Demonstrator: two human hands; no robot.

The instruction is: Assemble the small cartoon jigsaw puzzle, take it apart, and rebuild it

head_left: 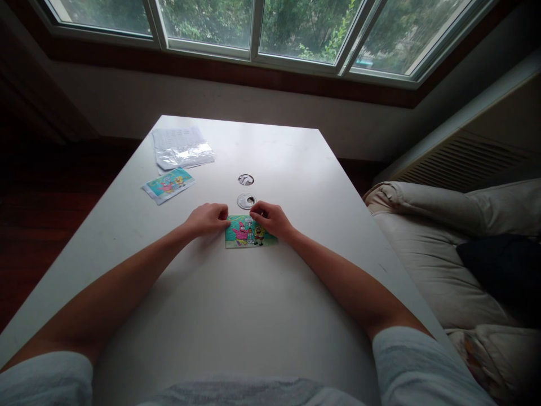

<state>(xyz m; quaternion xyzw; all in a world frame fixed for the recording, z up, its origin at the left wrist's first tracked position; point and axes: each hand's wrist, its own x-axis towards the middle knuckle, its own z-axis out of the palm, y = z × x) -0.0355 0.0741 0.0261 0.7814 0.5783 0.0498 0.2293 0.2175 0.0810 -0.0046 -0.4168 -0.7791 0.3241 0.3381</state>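
White table [234, 321] by a window [207, 25], head view: a picture card [247, 234] lies flat in front of the person, cartoon figures facing up, its upper edge between the left hand [210, 217] and the right hand [273, 219]. A slip is the main hazard, in our judgement: uneven pressure from the two sides could skew the card across the smooth top. Fine lines seem to cross its face; should these be joins, which we cannot confirm at this size, a sideways nudge could part them. The nearer silvery disc [244, 202], just beyond the card and close by the right fingers, could be knocked by a stray knuckle; the farther silvery disc [245, 180] looks safely apart.

On the left, we see fingers curled inward, with thumb and forefinger at the card's upper left corner; whether they pinch it or merely rest against it, we cannot tell. On the right, thumb and forefinger nearly meet over the upper edge while the hand covers the upper right part; anything between those tips is too small for us to make out. A second picture card [169, 184] lies to the left, beside a clear plastic packet [183, 149].
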